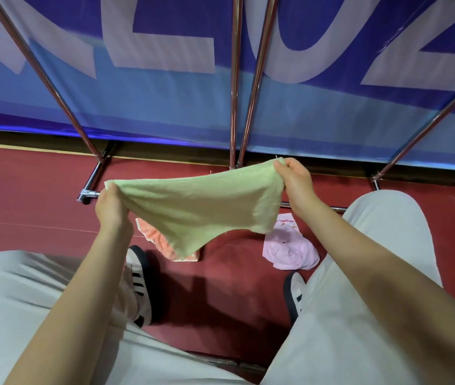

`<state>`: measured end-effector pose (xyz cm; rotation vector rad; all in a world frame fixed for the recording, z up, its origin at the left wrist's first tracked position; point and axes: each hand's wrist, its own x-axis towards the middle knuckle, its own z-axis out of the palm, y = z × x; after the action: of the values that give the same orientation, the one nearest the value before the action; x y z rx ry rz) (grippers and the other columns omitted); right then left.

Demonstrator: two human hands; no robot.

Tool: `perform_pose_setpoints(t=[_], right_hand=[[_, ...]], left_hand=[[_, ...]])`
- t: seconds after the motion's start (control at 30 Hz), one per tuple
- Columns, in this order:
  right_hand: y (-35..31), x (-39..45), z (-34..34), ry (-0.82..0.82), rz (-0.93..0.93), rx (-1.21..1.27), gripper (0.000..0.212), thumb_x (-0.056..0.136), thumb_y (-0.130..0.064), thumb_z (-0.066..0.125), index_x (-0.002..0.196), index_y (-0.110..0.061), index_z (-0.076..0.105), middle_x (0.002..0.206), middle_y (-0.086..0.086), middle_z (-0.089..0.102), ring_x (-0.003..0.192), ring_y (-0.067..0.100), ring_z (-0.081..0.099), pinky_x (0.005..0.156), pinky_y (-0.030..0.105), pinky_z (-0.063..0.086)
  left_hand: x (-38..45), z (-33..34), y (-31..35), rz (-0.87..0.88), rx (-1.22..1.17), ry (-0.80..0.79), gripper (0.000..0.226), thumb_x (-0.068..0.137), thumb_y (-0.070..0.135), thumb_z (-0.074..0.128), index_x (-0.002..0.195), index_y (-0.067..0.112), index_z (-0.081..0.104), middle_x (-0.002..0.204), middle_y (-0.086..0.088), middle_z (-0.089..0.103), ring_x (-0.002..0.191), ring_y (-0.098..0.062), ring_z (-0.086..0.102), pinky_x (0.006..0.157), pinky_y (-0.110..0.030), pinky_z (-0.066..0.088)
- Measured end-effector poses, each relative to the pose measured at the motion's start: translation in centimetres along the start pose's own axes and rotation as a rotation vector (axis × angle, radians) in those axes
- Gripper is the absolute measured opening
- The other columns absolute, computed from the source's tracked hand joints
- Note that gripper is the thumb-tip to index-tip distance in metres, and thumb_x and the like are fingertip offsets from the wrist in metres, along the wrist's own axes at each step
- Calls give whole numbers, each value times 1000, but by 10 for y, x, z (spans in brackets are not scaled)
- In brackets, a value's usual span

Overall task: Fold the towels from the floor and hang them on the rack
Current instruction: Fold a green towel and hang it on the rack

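At the centre of the frame a pale green towel (pixel 193 207) hangs stretched between two hands, lifted clear of the red floor (pixel 26 212). The left hand (pixel 111 207) pinches one upper corner at centre left, fingers curled around the cloth; the right hand (pixel 294 182) clamps the opposite corner, slightly higher, at centre right. Held apart like this, the hands pull the top edge nearly taut so the rest drapes down, which looks like the spreading-out that precedes a first fold. Below it, an orange towel (pixel 159 243) lies partly hidden behind the hanging green cloth, and a pink towel (pixel 290 251) sits crumpled at lower right of centre; both seem to await their turn. The chrome rack (pixel 234 79) rises from its floor bars across the upper half of the frame, in front of a blue banner (pixel 165 107) with large pale letters, and no towel shows on the visible bars. The person's light trousers and striped sneakers fill the bottom of the frame, apparently crouching close to the pile.
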<state>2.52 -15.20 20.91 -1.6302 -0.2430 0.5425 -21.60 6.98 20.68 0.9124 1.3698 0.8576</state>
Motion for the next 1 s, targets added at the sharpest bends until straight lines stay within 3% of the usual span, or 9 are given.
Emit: perform_pose_setpoints(t=[0.1,0.23,0.37,0.47,0.53,0.67,0.73,0.83,1.0], right_hand=[[-4,-2,1,127,-93,-32,20,92,-15,56,73,-14,50,65,-3,45,58,8,38,50,19,32],[-8,-4,-1,230,-193,-81,17,92,-16,56,80,-5,53,67,-1,45,62,10,38,51,17,32],[-9,-3,-2,274,-228,-82,18,93,-15,56,78,-5,52,67,-1,44,59,8,37,49,14,31],[-3,4,-2,284,-168,-76,28,92,-14,56,68,-14,42,63,-4,40,56,7,33,46,16,28],[3,9,-1,292,-85,-75,31,91,-13,54,64,-17,39,62,-5,38,56,8,31,45,17,27],[13,14,3,307,141,95,32,90,-11,52,62,-18,36,62,-3,35,57,12,30,53,27,26],[12,14,7,293,231,191,30,90,-10,51,62,-15,43,62,-2,40,56,13,34,53,26,30],[9,14,18,254,252,234,25,90,-13,54,66,-14,49,67,1,46,63,18,42,60,27,35],[3,4,45,145,158,160,21,91,-15,54,70,-18,53,71,1,50,72,18,47,65,28,37]], left_hand=[[-5,3,-1,56,29,-12,27,95,29,42,68,29,46,75,10,42,77,-11,40,70,-28,36],[-15,6,-3,244,164,-53,33,100,36,37,69,23,38,71,8,34,64,-7,30,61,-26,26],[-17,8,-5,326,219,-85,35,101,37,35,69,24,37,70,10,37,62,-5,33,61,-24,29],[-13,11,-6,244,235,-82,34,101,37,37,71,21,42,69,8,38,62,-6,34,60,-25,30],[-9,13,-7,83,230,-65,29,98,35,41,76,18,47,68,6,37,59,-8,33,56,-26,28],[-13,20,-9,-245,-90,-190,21,98,30,51,82,17,52,64,4,45,44,-6,45,47,-21,42],[-21,28,-10,-259,-136,-259,26,100,28,48,76,17,51,53,5,45,38,-6,42,49,-22,43],[-38,43,-9,-251,-121,-338,34,101,29,45,68,19,46,43,9,47,44,-7,46,54,-23,42],[-60,69,-13,-251,-104,-426,27,101,29,44,80,18,56,46,11,56,51,-4,53,59,-23,43]])
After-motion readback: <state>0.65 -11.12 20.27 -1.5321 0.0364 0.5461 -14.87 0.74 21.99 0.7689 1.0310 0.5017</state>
